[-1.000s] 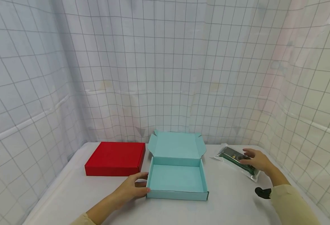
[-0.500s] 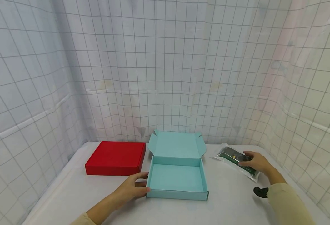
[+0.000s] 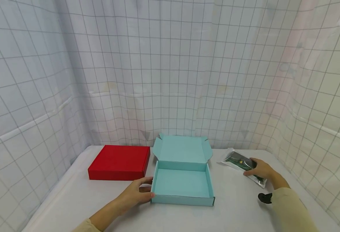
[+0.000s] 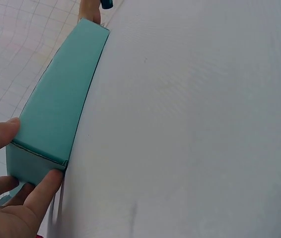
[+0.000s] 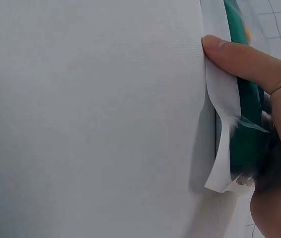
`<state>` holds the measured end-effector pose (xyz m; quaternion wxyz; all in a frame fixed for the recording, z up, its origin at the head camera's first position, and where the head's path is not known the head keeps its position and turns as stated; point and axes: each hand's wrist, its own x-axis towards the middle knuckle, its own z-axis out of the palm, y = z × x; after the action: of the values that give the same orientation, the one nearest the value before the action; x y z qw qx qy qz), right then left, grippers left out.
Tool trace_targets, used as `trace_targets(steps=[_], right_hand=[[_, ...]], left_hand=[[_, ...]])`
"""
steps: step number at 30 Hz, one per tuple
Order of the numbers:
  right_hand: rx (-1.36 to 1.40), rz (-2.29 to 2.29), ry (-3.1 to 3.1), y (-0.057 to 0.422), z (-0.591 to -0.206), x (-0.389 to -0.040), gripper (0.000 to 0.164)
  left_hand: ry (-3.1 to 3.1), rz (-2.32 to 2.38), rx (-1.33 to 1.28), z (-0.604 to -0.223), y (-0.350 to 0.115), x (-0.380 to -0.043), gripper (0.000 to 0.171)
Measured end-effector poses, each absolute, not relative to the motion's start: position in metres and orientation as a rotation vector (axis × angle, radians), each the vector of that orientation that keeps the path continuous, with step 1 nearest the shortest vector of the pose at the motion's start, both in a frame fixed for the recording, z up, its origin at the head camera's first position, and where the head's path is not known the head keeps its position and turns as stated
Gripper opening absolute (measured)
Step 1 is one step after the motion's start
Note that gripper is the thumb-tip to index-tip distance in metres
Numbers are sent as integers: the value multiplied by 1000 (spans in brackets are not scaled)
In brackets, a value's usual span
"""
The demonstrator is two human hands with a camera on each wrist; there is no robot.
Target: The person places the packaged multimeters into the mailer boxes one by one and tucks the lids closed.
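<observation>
My left hand (image 3: 134, 194) holds the front left corner of a light teal cardboard box (image 3: 183, 200), whose lid stands raised at the back. In the left wrist view, the thumb rests on the upper edge of the box (image 4: 61, 94) and the fingers lie against its side. Over at the right, my right hand (image 3: 263, 170) grips a clear plastic packet (image 3: 236, 160) with a flat dark and green item inside. The right wrist view has my thumb pressed on the near edge of the packet (image 5: 223, 82); the other fingers are mostly hidden behind it.
A closed red box (image 3: 119, 161) sits left of the teal one on the white tabletop (image 3: 231, 212). White curtains (image 3: 181, 80) with a grid pattern surround the table on the back and both sides. A black object (image 3: 264, 198) sticks out beside my right sleeve.
My right hand has moved slightly left and toward me over the packet, and its thumb has come to the packet's near edge. The left hand and both boxes stay put.
</observation>
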<state>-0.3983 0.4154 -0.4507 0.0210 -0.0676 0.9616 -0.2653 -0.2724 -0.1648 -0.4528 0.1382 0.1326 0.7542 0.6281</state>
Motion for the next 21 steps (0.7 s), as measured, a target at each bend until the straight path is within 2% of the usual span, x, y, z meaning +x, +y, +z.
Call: trace_targets(steps=[21], right_hand=[[-165, -918, 2984, 412, -444, -397, 104]], left_hand=[[2180, 1809, 365, -456, -166, -274, 77]])
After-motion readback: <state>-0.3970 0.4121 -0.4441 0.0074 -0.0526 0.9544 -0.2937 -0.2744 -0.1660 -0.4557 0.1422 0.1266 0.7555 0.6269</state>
